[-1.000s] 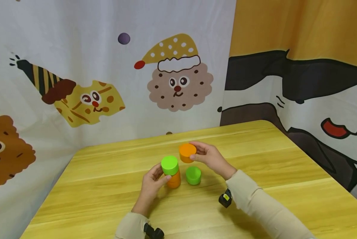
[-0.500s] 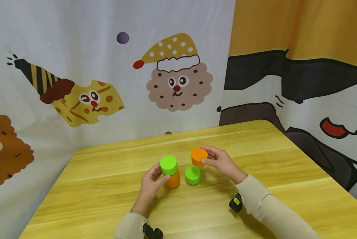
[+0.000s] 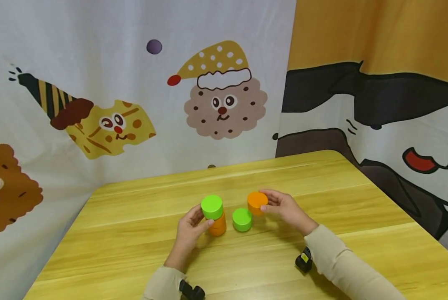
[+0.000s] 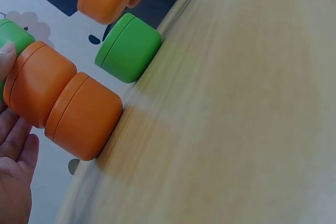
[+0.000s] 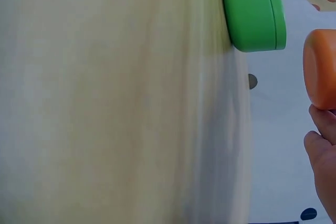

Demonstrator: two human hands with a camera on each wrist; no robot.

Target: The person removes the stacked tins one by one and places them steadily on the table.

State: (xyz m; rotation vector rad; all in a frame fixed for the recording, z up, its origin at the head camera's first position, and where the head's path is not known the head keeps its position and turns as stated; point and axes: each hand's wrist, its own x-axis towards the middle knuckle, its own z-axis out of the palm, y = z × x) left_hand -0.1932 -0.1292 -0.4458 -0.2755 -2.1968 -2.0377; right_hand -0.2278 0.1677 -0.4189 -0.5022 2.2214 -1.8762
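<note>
Small round tubs with a seam line near the top stand on the wooden table. My left hand [image 3: 189,229] is wrapped round the upper part of a stack: a green tub [image 3: 212,206] on top, an orange tub [image 4: 43,84] below it and another orange tub [image 4: 84,116] at the bottom. The thumb lies against the green one in the left wrist view. Beside the stack, a single green tub [image 3: 242,220] sits on the table. Just right of it, my right hand [image 3: 287,210] pinches an orange tub [image 3: 257,203], held above the tabletop in both wrist views.
The wood-grain table [image 3: 133,250] reaches back to a cartoon-printed curtain [image 3: 126,33]. A black wrist camera [image 3: 192,291] is on the left sleeve and another wrist camera [image 3: 304,261] on the right.
My right hand has carried the orange tub rightward and lower, from behind the single green tub to its right side. The left hand and its stack have stayed in place.
</note>
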